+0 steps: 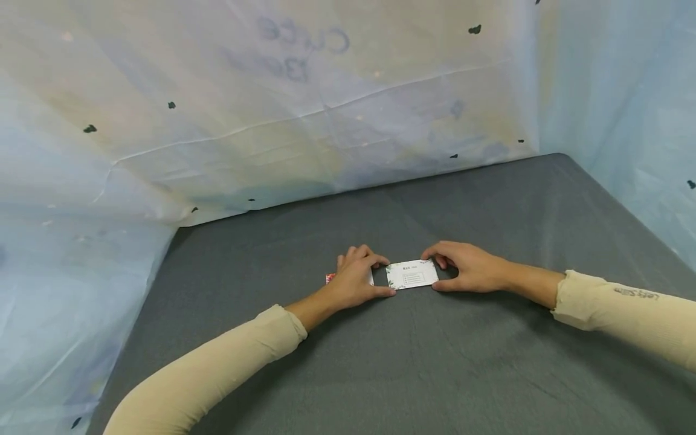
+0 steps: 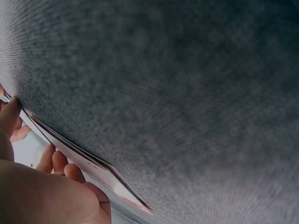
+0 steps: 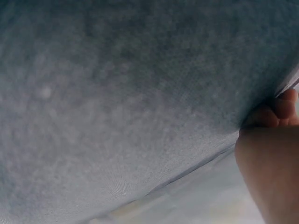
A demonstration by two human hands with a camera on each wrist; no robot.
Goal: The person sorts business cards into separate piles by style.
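Left hand: the left hand point(image 1: 356, 278) is lying over a small stack of cards point(image 1: 330, 278) on the grey bench point(image 1: 413, 362), fingers curled round its far edge and thumb on the near edge, so it is gripping the stack.
Stack of cards: it is sitting almost wholly under the left hand, with only a reddish corner peeking out on the hand's left side; the left wrist view is showing the stack point(image 2: 93, 168) edge-on, several thin cards pressed to the cloth by the fingers point(image 2: 58, 163).
White card: a single white card point(image 1: 411, 274) with small print and leafy corners is lying flat just to the right of the left hand, between the two hands.
Right hand: the right hand point(image 1: 470, 267) is pinching the white card's right end, forefinger at the far corner, thumb at the near one.
Step in hand: judging by this, the person is laying one card out beside the stack.
Next move: it likely calls for letting the card go flat and square, without dragging it on the cloth.
Backdrop: pale sheeting point(image 1: 304, 103) is hanging beyond both hands.
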